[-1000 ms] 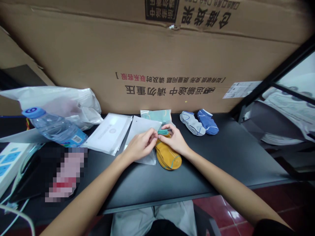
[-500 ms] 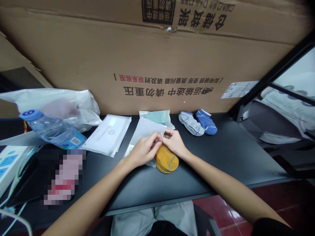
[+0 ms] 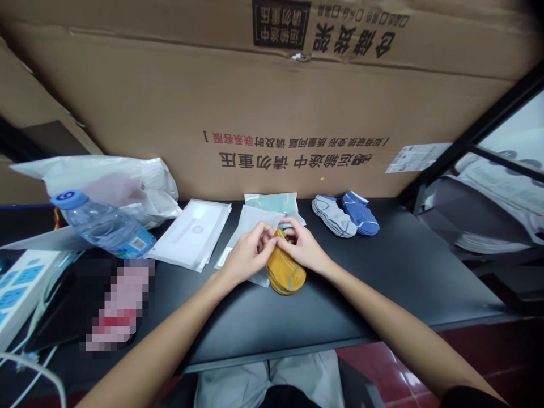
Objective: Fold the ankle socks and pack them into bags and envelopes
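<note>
Yellow socks (image 3: 285,272) with teal lines lie stacked near the middle of the black table, their upper end between both hands. My left hand (image 3: 254,249) pinches that end from the left, fingers curled. From the right, my right hand (image 3: 302,245) grips the same end with bent fingers. Under and beside my left hand lies a frosted plastic bag (image 3: 253,218). Behind the hands is a packet with teal contents (image 3: 274,203). Grey-white socks (image 3: 334,216) and blue socks (image 3: 360,214) rest side by side at the back right.
White frosted bags (image 3: 191,235) lie left of the hands, near a water bottle (image 3: 110,226) and a white plastic bag (image 3: 114,184). A power strip (image 3: 25,289) with cables is at the far left. A large cardboard box (image 3: 255,102) stands behind the table (image 3: 361,306).
The upper end of the yellow socks has risen slightly between my fingers, and my right hand has turned a little around it. The whole view has shifted slightly.
</note>
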Demonstrator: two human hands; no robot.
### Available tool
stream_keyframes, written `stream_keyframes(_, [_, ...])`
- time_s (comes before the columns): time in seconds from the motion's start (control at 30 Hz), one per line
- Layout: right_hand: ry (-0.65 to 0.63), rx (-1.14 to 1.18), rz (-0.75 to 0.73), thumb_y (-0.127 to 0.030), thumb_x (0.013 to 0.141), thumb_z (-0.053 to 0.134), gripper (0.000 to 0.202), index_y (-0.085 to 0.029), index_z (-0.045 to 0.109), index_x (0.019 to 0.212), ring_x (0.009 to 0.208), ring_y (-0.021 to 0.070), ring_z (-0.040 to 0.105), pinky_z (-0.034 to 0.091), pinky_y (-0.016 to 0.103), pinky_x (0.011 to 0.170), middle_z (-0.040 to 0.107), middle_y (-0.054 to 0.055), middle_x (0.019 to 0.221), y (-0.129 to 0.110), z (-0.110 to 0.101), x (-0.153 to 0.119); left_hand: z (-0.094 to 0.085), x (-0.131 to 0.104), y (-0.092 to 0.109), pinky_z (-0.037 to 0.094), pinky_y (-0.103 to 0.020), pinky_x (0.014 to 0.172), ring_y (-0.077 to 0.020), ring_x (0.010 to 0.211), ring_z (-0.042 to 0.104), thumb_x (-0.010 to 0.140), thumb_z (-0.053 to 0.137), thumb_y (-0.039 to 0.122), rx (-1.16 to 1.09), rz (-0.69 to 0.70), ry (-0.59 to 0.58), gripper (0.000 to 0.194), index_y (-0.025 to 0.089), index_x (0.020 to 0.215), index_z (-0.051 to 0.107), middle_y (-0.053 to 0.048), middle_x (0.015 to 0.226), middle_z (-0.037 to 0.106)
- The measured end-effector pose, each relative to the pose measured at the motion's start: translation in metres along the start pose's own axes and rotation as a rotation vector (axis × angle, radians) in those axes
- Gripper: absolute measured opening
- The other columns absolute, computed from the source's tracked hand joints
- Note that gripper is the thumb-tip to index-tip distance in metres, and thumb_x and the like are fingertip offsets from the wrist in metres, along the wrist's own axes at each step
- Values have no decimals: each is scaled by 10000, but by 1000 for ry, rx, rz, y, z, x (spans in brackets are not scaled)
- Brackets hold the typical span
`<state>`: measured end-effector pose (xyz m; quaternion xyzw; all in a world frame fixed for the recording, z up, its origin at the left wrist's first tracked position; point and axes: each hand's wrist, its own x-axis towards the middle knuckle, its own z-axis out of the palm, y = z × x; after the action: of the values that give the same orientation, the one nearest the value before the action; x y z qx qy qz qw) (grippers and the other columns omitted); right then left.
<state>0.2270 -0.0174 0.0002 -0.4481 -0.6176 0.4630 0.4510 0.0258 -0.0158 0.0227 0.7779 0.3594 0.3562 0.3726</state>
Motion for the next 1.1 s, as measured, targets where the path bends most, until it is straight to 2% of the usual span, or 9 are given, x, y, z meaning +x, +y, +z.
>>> stream_keyframes(0.13, [127,87,19,-359,801,755,451,-281,362,1010,567,149,593,449,258,560,594,-94,669,7,8,2,5,-3,5,412,-230,570,-113,605,532,1067,514,335,-26,36,-88,116,221,1049,521,31,780,567])
stream_keyframes(0.3, [129,167,25,-335,750,784,539,-296,314,1011,611,159,652,510,280,591,652,-78,773,11,12,4,11,-7,13,389,-224,564,-116,620,536,1077,503,348,-33,62,-172,126,229,1035,510,38,755,549])
stream_keyframes(0.4, [-2,154,7,-377,806,773,502,-294,346,1058,668,170,689,534,296,639,676,-61,798,6,7,2,8,-5,14,394,-231,557,-121,598,543,1064,519,342,41,69,-112,116,226,1063,523,40,745,555])
stream_keyframes(0.57, [-277,182,-11,-397,868,766,489,-278,430,1202,913,199,755,577,351,837,733,3,978,-1,-2,-1,0,-2,13,430,-247,598,-135,618,565,1027,553,293,221,79,-35,91,225,1087,549,28,776,618])
stream_keyframes(0.63, [-247,191,-6,-396,850,785,462,-269,451,1142,888,188,746,573,344,839,719,-4,945,2,0,0,0,-2,13,437,-250,617,-134,625,560,1003,554,245,259,122,-60,46,220,1040,563,20,793,622])
stream_keyframes(0.77, [32,230,-8,-399,735,865,545,-274,406,1000,731,143,679,544,284,715,652,-47,855,10,9,5,0,-3,13,428,-246,621,-133,617,545,961,537,179,252,170,-131,67,216,1009,567,32,737,586])
stream_keyframes(0.87, [159,171,-38,-443,740,847,513,-268,414,953,714,137,649,524,268,668,632,-43,853,11,11,8,-7,-3,16,420,-239,622,-124,581,539,961,524,171,237,181,-206,115,220,1030,603,51,669,571])
stream_keyframes(1.0, [66,-113,-63,-428,842,757,347,-246,507,1001,715,149,640,506,284,657,660,-21,858,1,-4,4,-22,-3,24,377,-243,579,-118,519,532,909,626,211,327,197,-325,51,233,944,656,62,593,582])
stream_keyframes(1.1, [-37,-272,20,-416,869,752,448,-247,471,1174,595,146,593,459,276,577,667,-47,766,-11,-21,-2,-27,-4,27,363,-252,563,-130,522,547,866,703,248,399,189,-362,63,234,856,643,46,605,609])
